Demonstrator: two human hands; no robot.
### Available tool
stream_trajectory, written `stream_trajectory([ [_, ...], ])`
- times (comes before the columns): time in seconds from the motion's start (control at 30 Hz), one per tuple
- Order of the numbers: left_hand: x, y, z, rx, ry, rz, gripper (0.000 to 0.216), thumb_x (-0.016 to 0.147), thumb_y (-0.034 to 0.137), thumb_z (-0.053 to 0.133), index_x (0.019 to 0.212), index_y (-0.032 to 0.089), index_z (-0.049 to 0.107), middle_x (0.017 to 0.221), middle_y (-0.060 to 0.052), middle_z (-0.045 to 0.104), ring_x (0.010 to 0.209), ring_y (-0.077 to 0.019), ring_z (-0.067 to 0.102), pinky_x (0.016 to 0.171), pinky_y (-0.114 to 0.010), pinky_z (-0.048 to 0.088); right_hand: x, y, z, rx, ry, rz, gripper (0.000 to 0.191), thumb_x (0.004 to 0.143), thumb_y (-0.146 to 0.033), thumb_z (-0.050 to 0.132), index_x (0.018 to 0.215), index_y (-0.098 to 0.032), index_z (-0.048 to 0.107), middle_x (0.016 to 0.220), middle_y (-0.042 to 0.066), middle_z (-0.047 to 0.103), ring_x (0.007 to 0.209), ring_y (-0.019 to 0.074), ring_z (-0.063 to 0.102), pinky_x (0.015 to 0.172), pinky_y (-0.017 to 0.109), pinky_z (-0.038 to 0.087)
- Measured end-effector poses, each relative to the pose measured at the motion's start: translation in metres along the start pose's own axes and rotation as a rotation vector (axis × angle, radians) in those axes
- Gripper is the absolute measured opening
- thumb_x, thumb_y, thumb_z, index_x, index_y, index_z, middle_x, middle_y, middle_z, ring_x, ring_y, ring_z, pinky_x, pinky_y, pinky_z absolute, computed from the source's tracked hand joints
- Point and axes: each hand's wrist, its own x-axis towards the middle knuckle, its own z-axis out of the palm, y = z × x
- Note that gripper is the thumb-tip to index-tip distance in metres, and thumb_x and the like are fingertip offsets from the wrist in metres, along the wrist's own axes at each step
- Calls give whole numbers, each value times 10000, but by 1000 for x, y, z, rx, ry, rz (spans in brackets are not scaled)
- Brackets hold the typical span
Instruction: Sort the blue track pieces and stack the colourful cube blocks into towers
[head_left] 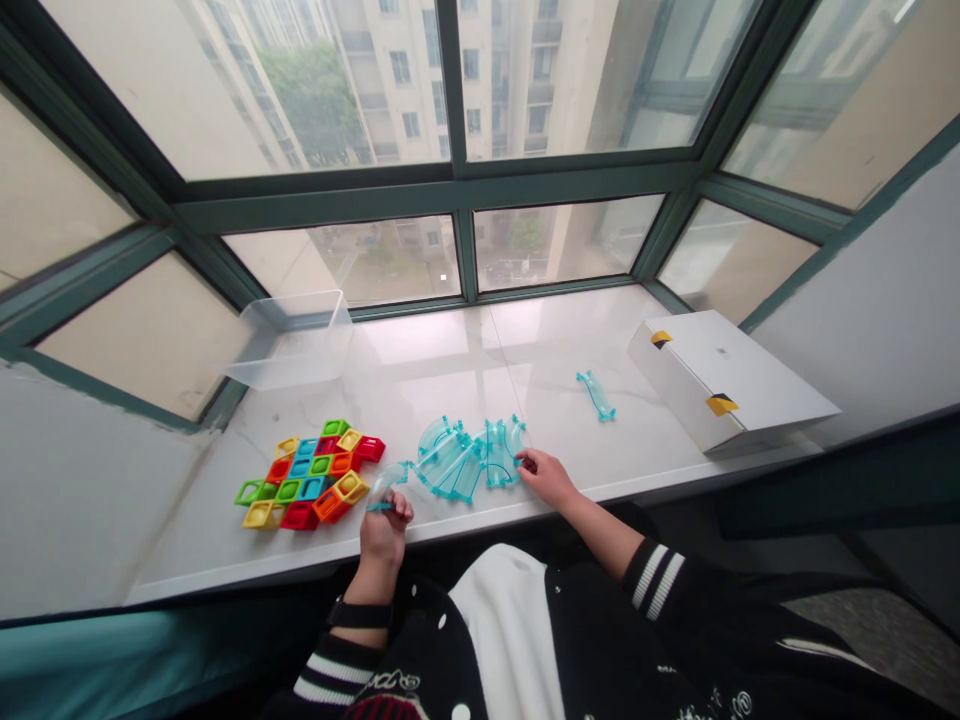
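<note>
My left hand (384,528) rests near the sill's front edge, fingers closed on a clear blue curved track piece (388,484). My right hand (546,475) lies to the right of it, fingertips pinched at the edge of a pile of clear blue curved track pieces (469,455). A cluster of colourful square tiles (311,484) in red, yellow, green, orange and blue lies flat just left of my left hand. One lone blue track piece (596,394) sits farther back on the right.
The white marble windowsill (420,380) runs under a bay of large windows. A clear plastic bin (292,340) stands at the back left. A white cardboard box (724,380) with yellow-black tape lies at the right end.
</note>
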Motion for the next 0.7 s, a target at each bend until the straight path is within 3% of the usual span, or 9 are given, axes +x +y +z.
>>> stream_trajectory([
  [0.37, 2, -2, -1, -194, 79, 101, 384, 839, 521, 697, 763, 225, 464, 613, 58, 501, 564, -114, 512, 560, -245, 430, 0, 2, 4, -32, 27, 8, 268, 843, -242, 599, 1057, -248, 760, 876, 21, 753, 827, 215, 701, 799, 335, 528],
  [0.53, 0, -7, 1, -112, 78, 86, 432, 808, 565, 771, 874, 204, 543, 712, 28, 645, 607, -120, 604, 597, -241, 490, 0, 4, 4, 16, 22, -12, 251, 829, -283, 636, 1043, -243, 761, 879, 26, 748, 794, 207, 695, 802, 345, 549],
  [0.7, -3, -7, 9, 52, 3, 81, 492, 772, 580, 821, 911, 218, 519, 712, 24, 681, 620, -142, 643, 625, -265, 525, -2, 2, -2, 103, 88, -33, 257, 876, -365, 635, 1075, -232, 731, 904, 33, 723, 772, 197, 671, 779, 356, 574],
])
